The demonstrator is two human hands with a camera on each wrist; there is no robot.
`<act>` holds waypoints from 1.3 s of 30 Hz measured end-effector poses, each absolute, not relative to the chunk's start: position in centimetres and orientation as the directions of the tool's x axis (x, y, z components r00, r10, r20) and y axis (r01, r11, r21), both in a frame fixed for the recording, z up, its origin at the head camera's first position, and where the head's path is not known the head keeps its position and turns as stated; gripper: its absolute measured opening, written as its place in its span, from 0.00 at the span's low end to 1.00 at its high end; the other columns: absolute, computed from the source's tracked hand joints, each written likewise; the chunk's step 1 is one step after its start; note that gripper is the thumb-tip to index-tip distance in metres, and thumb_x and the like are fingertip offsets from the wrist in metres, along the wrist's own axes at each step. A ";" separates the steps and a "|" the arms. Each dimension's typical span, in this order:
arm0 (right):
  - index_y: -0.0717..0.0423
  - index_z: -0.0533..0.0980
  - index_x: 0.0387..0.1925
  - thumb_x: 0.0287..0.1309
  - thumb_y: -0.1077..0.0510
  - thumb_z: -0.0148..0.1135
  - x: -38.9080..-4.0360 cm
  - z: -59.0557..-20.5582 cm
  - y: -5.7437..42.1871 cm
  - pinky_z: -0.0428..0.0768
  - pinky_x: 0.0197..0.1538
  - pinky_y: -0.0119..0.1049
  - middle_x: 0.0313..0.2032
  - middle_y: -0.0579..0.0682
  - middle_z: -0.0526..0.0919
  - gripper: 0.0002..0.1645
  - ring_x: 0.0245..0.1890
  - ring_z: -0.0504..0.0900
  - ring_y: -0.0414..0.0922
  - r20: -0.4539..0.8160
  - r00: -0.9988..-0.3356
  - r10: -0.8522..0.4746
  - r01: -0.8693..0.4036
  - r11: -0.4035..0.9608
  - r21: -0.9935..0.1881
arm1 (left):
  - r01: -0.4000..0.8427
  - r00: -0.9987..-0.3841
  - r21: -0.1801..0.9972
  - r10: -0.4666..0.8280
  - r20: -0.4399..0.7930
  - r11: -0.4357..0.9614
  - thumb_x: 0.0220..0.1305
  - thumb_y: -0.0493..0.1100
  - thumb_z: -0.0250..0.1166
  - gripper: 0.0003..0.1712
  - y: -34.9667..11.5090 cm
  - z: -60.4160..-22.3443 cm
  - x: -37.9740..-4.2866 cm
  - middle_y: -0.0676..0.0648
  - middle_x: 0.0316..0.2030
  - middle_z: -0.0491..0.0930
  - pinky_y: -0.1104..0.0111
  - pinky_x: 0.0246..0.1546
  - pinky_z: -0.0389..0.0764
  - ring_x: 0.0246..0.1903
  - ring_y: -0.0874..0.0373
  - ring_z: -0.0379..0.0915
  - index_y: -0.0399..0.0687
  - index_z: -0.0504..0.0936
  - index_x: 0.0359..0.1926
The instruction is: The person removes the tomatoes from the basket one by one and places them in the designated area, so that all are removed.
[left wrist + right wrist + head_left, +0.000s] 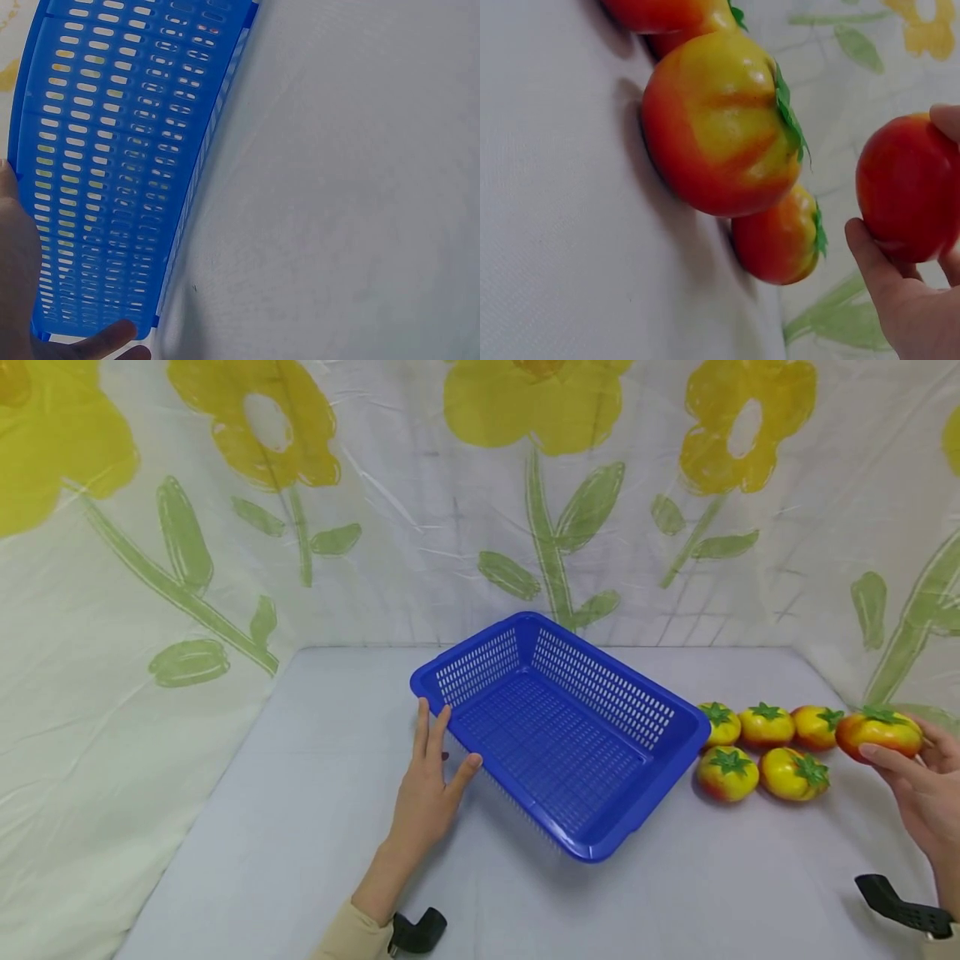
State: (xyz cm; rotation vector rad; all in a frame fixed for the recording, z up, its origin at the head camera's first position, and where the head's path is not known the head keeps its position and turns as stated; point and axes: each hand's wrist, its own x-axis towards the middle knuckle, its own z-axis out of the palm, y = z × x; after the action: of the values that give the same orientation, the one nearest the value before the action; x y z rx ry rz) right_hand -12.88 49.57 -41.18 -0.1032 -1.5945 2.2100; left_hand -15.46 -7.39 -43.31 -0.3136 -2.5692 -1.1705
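Note:
A blue plastic basket (558, 743) with slotted walls sits at an angle on the table, nothing inside it. At its left corner, my left hand (431, 793) touches the rim with straight, spread fingers and the thumb by the near long side. The left wrist view shows fingers (112, 339) at one end of the basket's outer wall (112, 150). Far to the right, my right hand (918, 785) grips a red-yellow tomato (879, 733) with a green leafy top, raised above the table. In the right wrist view, the held tomato (907, 187) shows its red underside between thumb and fingers.
Several more tomatoes (726, 774) stand in two rows just right of the basket, the nearest ones close to its right corner. A white sheet (420, 527) with yellow flowers hangs behind the table (300, 827) and along its sides.

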 end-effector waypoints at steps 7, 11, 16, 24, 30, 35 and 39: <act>0.48 0.65 0.69 0.59 0.73 0.62 -13.1 -43.1 51.6 0.75 0.42 0.20 0.54 0.39 0.66 0.39 0.51 0.67 0.34 0.098 -0.909 0.404 -0.195 -0.206 -0.959 | 0.323 -0.928 0.692 0.073 0.365 0.646 0.70 0.62 0.57 0.44 -7.4 -43.3 -15.4 0.53 0.78 0.31 0.60 0.33 0.79 0.51 0.44 0.78 0.58 0.48 0.79; 0.43 0.67 0.66 0.58 0.71 0.65 -12.9 -43.9 52.7 0.74 0.39 0.18 0.52 0.36 0.66 0.38 0.50 0.66 0.32 0.068 -0.906 0.418 -0.135 -0.132 -0.982 | 0.322 -0.929 0.692 0.075 0.363 0.646 0.70 0.62 0.57 0.44 -7.4 -43.3 -15.4 0.54 0.77 0.30 0.60 0.33 0.79 0.51 0.44 0.78 0.62 0.46 0.79; 0.41 0.70 0.62 0.58 0.70 0.65 -12.9 -44.8 53.8 0.74 0.38 0.17 0.50 0.36 0.68 0.34 0.46 0.68 0.31 0.067 -0.917 0.394 -0.107 -0.081 -0.991 | 0.321 -0.929 0.691 0.075 0.361 0.648 0.70 0.62 0.57 0.44 -7.4 -43.3 -15.4 0.55 0.77 0.30 0.60 0.32 0.79 0.51 0.44 0.78 0.63 0.46 0.79; 0.36 0.64 0.68 0.57 0.65 0.69 -13.5 -46.9 55.6 0.69 0.42 0.13 0.55 0.35 0.67 0.41 0.50 0.65 0.31 0.101 -0.916 0.388 -0.046 0.151 -0.988 | 0.310 -0.931 0.682 0.068 0.358 0.663 0.70 0.63 0.57 0.44 -7.4 -43.3 -15.4 0.56 0.77 0.29 0.61 0.31 0.78 0.51 0.45 0.78 0.64 0.45 0.79; 0.31 0.60 0.71 0.61 0.60 0.66 -13.6 -47.8 56.6 0.65 0.54 0.17 0.58 0.31 0.64 0.42 0.52 0.62 0.29 0.093 -0.900 0.425 0.066 0.344 -0.937 | 0.310 -0.932 0.685 0.069 0.355 0.660 0.70 0.62 0.56 0.44 -7.4 -43.4 -15.4 0.56 0.77 0.29 0.61 0.32 0.79 0.52 0.45 0.77 0.68 0.43 0.78; 0.28 0.54 0.74 0.62 0.50 0.65 -13.4 -47.3 56.2 0.52 0.70 0.41 0.64 0.37 0.60 0.44 0.62 0.60 0.39 0.010 -0.880 0.475 0.218 0.422 -0.880 | 0.318 -0.929 0.686 0.069 0.364 0.655 0.70 0.62 0.56 0.44 -7.4 -43.4 -15.4 0.56 0.77 0.30 0.60 0.32 0.79 0.51 0.44 0.78 0.62 0.46 0.79; 0.28 0.48 0.76 0.61 0.43 0.64 -13.2 -46.4 55.4 0.46 0.69 0.57 0.75 0.51 0.50 0.48 0.72 0.49 0.57 -0.062 -0.863 0.501 0.312 0.432 -0.847 | 0.322 -0.927 0.687 0.072 0.367 0.652 0.70 0.62 0.56 0.44 -7.4 -43.4 -15.4 0.55 0.77 0.30 0.61 0.32 0.79 0.51 0.43 0.78 0.62 0.46 0.79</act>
State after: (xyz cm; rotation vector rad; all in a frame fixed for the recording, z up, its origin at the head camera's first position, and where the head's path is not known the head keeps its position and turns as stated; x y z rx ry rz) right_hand -13.19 55.36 -46.40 -0.7152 -2.4836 1.4044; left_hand -15.45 -7.40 -43.39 -0.3147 -2.5645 -1.1528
